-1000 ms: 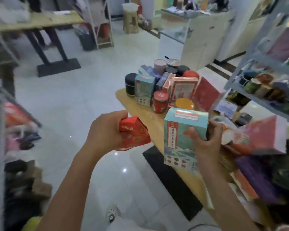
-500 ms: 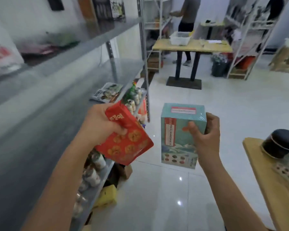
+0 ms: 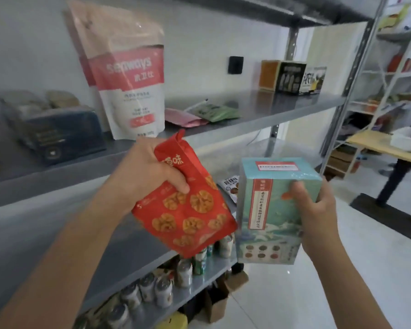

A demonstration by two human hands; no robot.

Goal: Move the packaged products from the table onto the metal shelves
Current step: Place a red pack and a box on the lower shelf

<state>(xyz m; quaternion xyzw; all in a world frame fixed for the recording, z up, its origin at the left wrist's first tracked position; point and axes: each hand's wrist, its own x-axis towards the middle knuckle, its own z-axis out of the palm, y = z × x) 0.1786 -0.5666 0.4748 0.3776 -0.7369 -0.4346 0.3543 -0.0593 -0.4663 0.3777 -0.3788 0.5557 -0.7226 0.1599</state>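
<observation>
Red pouch (image 3: 188, 214) gripped near its top by left hand (image 3: 147, 172), fingers curled round it; pouch tilted, bottom end down-right; teal box (image 3: 268, 210) upright in right hand (image 3: 318, 210), thumb on front face; pouch's lower corner just beside box; both in air before metal shelves (image 3: 259, 108); white pouch (image 3: 131, 74) stands on shelf above left hand.

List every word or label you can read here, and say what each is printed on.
"Seaways", middle letters unsure: white and red pouch; the Chinese line below it is blurred.
"味": red snack bag, near its top.
Teal box: red label strips, characters too small to read.
Dark boxes farther back: print blurred.
</observation>
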